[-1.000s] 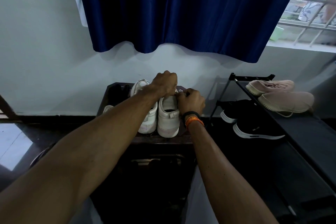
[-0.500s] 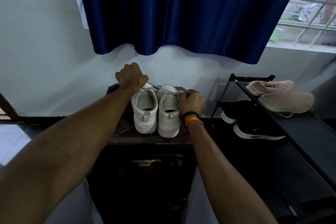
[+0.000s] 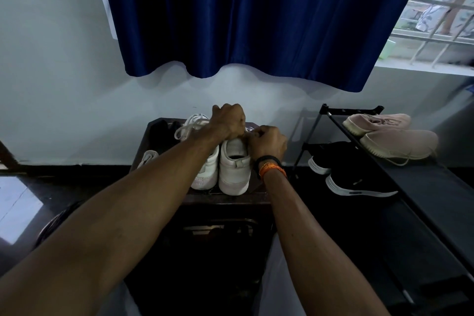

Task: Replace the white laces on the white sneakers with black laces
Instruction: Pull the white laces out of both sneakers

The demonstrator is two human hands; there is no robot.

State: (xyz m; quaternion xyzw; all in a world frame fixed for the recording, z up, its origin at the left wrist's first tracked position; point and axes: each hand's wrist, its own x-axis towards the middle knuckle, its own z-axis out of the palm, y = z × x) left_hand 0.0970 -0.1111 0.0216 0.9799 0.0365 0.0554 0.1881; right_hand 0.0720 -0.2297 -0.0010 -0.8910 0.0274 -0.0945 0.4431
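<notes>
Two white sneakers [image 3: 234, 169] stand heels toward the camera on a dark desk [image 3: 225, 199], side by side and touching. The left hand [image 3: 229, 120] and right hand [image 3: 268, 142] meet over the right-hand sneaker's tongue, fingers curled; what they pinch is hidden beneath the knuckles, though loose white lace [image 3: 191, 124] loops off the left sneaker. A second white lace [image 3: 148, 156] lies at the desk's left edge beside a dark bundle [image 3: 160, 131]. On the black shoe rack [image 3: 410, 182] sit two pink shoes [image 3: 389, 136] above two black trainers [image 3: 351, 177]. A blue curtain [image 3: 256, 15] hangs above.
</notes>
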